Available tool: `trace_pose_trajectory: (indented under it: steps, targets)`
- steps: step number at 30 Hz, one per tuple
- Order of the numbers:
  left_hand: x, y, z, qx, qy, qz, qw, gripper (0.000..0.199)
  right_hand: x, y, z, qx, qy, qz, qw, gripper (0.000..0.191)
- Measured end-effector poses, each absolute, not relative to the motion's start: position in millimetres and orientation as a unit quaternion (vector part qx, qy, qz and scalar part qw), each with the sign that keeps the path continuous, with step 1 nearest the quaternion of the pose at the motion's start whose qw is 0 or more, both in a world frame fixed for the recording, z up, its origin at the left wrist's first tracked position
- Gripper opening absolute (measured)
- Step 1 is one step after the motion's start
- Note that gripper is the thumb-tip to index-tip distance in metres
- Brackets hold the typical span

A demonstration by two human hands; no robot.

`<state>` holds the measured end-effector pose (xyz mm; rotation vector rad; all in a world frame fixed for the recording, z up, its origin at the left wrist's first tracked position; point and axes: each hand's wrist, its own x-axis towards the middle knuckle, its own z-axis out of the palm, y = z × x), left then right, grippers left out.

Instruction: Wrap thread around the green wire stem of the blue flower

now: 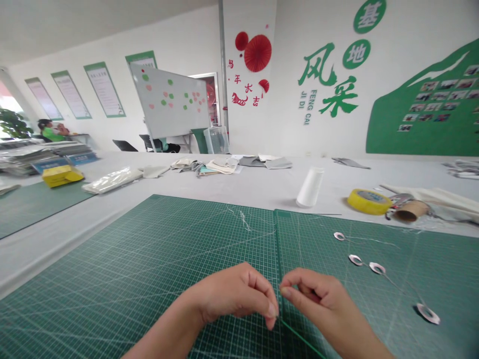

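Observation:
My left hand (pixel 243 294) hovers over the seam between two green cutting mats, its thumb and fingertips pinched together. Just across the gap, my right hand (pixel 314 294) is pinched in the same way, its fingertips close to the left ones but apart. Whatever either pinch holds is too fine to make out. On the right-hand mat lie several small pale rings with dark centres, among them a far ring (pixel 339 236) and a near ring (pixel 428 313), with thin threads trailing from them. Loose white thread (pixel 245 221) lies on the left-hand mat (pixel 149 259).
Behind the mats stands a white thread cone (pixel 310 187). A yellow tape roll (pixel 369 201) and a cardboard tube (pixel 410 211) lie at the right. Folded cloth (pixel 224 164) is at the back, a yellow box (pixel 62 176) at the left. A person (pixel 52 130) sits far left.

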<state>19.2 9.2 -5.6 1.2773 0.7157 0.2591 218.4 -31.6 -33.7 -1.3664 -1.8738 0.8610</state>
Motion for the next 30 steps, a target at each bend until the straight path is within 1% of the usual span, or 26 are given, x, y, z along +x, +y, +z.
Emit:
trace_pose_trajectory:
  steps: [5, 9, 13, 18, 23, 30]
  targets:
    - [19, 9, -9, 0.630, 0.319, 0.105, 0.701, 0.013, 222, -33, -22, -0.516, -0.711, 0.364, 0.309, 0.026]
    - [19, 9, -11, 0.658, 0.306, 0.107, 0.679, 0.016, 225, -33, -19, -0.514, -0.719, 0.360, 0.298, 0.025]
    - [18, 9, -11, 0.698, 0.331, 0.101, 0.628, 0.017, 227, -35, -19, -0.519, -0.745, 0.310, 0.282, 0.025]
    - [19, 9, -12, 0.723, 0.374, 0.116, 0.569, 0.014, 227, -36, -18, -0.492, -0.796, 0.216, 0.277, 0.022]
    - [22, 10, -15, 0.714, 0.411, 0.150, 0.547, 0.014, 224, -41, -21, -0.461, -0.816, 0.160, 0.311, 0.020]
    - [26, 13, -12, 0.680, 0.447, 0.229, 0.534, 0.015, 217, -45, -33, -0.427, -0.838, 0.081, 0.330, 0.018]
